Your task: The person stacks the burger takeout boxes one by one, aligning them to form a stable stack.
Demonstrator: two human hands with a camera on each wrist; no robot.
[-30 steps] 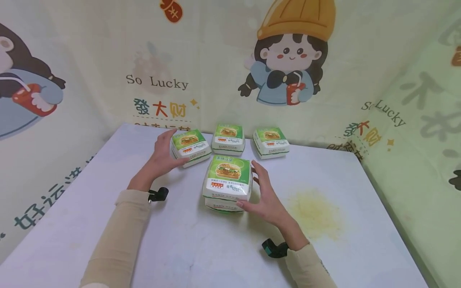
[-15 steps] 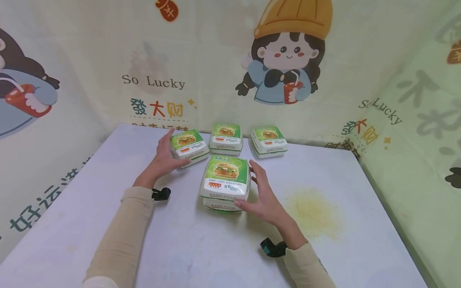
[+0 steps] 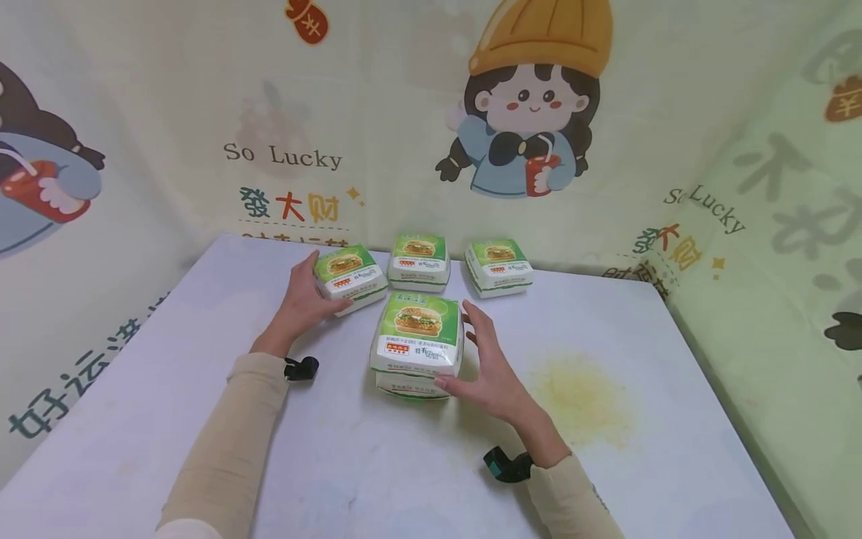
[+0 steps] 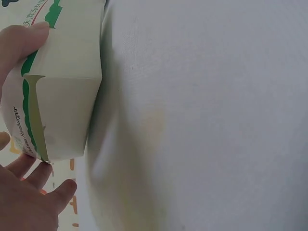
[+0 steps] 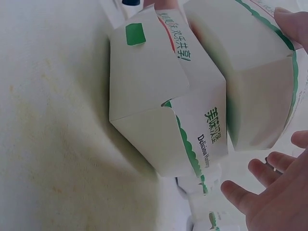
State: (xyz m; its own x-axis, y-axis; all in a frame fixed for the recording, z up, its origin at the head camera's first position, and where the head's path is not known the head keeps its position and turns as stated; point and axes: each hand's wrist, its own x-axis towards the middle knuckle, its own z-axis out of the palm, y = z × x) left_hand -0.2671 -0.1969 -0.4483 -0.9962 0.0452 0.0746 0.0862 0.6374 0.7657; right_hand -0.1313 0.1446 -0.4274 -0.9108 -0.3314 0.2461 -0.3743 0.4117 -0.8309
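Observation:
Two green-and-white burger boxes stand stacked near the middle of the table: an upper burger box [image 3: 417,329] on a lower burger box [image 3: 411,385]. My right hand [image 3: 494,378] holds the upper one at its right side, thumb at the front and fingers toward the back. Farther back on the left, my left hand [image 3: 299,303] grips another burger box [image 3: 350,277], its thumb on the front edge and fingers round the far left side. In the left wrist view, that box [image 4: 67,110] rests on the table. The right wrist view shows the lower box [image 5: 159,96] beneath the upper box [image 5: 255,72].
Two more burger boxes stand along the back: one in the centre [image 3: 419,263] and one to its right [image 3: 498,268]. The white table [image 3: 364,464] has a yellow stain [image 3: 579,400] at right. A printed cloth [image 3: 390,112] hangs behind and at both sides.
Both hands keep their places on the boxes, and the stack looks unmoved. The head view has only shifted slightly.

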